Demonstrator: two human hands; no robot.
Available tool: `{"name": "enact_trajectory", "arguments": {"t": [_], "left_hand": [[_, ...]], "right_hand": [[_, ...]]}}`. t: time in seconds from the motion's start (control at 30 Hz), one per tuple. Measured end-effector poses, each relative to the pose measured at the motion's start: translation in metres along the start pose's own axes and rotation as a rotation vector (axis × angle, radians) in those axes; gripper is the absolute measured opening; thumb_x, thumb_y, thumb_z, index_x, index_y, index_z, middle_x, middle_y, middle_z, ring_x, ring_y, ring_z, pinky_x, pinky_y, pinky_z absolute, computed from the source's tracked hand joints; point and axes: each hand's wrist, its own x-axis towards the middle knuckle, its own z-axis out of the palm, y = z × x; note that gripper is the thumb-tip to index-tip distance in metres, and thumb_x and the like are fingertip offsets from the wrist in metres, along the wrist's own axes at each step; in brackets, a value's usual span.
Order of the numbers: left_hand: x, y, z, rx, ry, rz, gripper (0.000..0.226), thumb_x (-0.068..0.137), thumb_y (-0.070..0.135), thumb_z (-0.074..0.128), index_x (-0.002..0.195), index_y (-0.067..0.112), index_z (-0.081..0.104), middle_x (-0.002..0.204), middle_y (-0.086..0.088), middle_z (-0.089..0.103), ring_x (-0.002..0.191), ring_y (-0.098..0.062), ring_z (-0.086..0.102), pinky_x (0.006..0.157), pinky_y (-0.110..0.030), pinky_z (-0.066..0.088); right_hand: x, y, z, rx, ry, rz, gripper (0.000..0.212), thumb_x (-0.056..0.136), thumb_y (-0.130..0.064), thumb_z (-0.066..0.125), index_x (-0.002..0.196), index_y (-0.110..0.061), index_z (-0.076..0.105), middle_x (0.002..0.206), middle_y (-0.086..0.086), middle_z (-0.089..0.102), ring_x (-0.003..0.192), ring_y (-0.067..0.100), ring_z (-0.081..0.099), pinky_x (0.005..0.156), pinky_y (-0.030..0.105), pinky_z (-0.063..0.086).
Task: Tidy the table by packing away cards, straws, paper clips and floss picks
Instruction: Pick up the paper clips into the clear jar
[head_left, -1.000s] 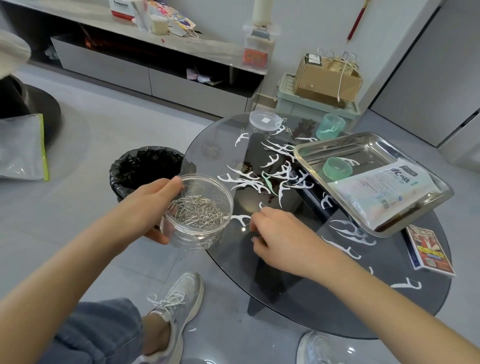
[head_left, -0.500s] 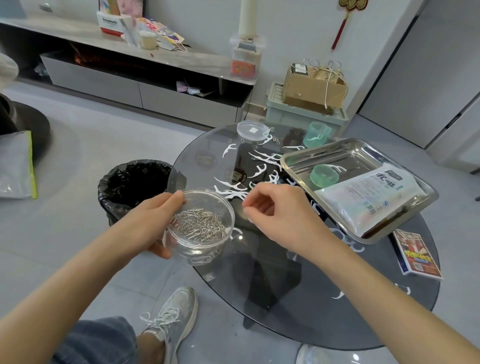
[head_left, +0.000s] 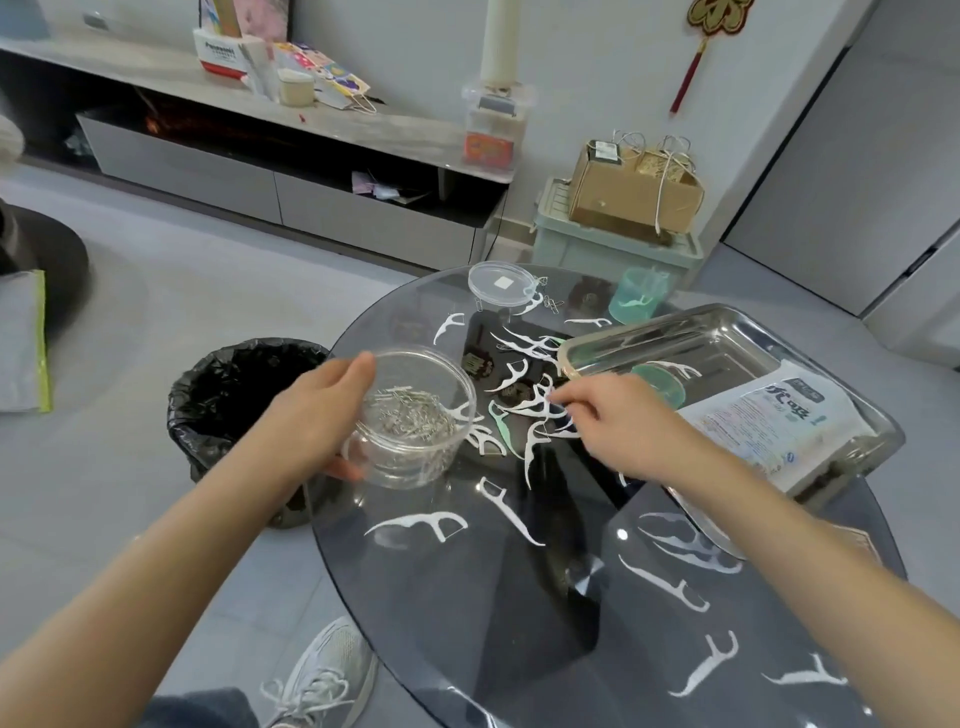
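Paper clips (head_left: 410, 415) are kept in a clear jar (head_left: 415, 462) gripped by the left hand (head_left: 311, 415) at the table's (head_left: 467, 623) left edge; clip-gathering is judged under way, and a fine pinch is called for from the right hand (head_left: 628, 431), fingers bunched among the floss picks (head_left: 530, 405), its hold not discernible.

On the worktop (head_left: 467, 613), floss picks (head_left: 535, 405) lie scattered from the middle to the near right side. A jar (head_left: 415, 462) with paper clips (head_left: 405, 415) in it is at the left edge, in the left hand (head_left: 311, 415). The tray (head_left: 727, 317) sits on the right, with a packet (head_left: 789, 421) in it. The jar lid (head_left: 501, 283) lies at the far edge, with a cup (head_left: 636, 301) to its right, behind the tray. A bin (head_left: 234, 384) stands on the floor (head_left: 156, 312) to the left.
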Motion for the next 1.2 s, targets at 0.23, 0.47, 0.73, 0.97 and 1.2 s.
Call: {"name": "enact_trajectory", "arguments": {"t": [0.23,0.47,0.73,0.97,1.2], "left_hand": [[0.035,-0.001,0.001,0.060,0.048,-0.003,0.041,0.095,0.053,0.037,0.113,0.022,0.057,0.094,-0.004,0.056,0.059,-0.020,0.056,0.052,-0.034,0.055],[0.060,0.030,0.020,-0.066,0.016,-0.016,0.033,0.099,0.044,0.038,0.114,0.019,0.054,0.095,-0.007,0.054,0.056,-0.021,0.055,0.040,-0.029,0.053],[0.080,0.047,0.041,-0.193,-0.082,-0.073,0.033,0.100,0.044,0.036,0.113,0.020,0.053,0.095,-0.018,0.056,0.066,-0.028,0.061,0.038,-0.025,0.050],[0.093,0.040,0.029,-0.117,-0.019,-0.083,0.041,0.099,0.045,0.036,0.126,0.016,0.050,0.089,-0.007,0.050,0.064,-0.021,0.057,0.050,-0.032,0.055],[0.107,0.029,0.015,-0.017,0.008,-0.087,0.040,0.096,0.051,0.036,0.115,0.022,0.055,0.089,-0.008,0.057,0.063,-0.023,0.059,0.065,-0.038,0.057]], "right_hand": [[-0.022,0.002,0.060,-0.268,-0.064,-0.265,0.035,0.093,-0.013,0.044,0.122,0.001,0.057,0.133,0.020,0.051,0.131,0.033,0.043,0.113,0.034,0.024],[-0.017,0.008,0.045,-0.242,0.057,-0.322,0.016,0.080,-0.015,0.062,0.093,-0.008,0.071,0.100,0.007,0.067,0.098,0.024,0.064,0.090,0.030,0.050],[-0.026,0.005,0.036,-0.198,-0.122,-0.284,0.028,0.085,-0.011,0.056,0.112,-0.009,0.063,0.116,0.004,0.061,0.112,0.021,0.054,0.094,0.032,0.048],[0.066,0.002,0.020,-0.169,-0.063,-0.215,0.045,0.092,0.001,0.039,0.137,-0.004,0.044,0.139,0.006,0.044,0.132,0.022,0.037,0.107,0.034,0.035],[0.135,0.007,0.026,-0.264,-0.041,-0.170,0.018,0.089,-0.007,0.055,0.104,-0.004,0.065,0.107,0.009,0.062,0.104,0.029,0.056,0.085,0.043,0.049]]}}
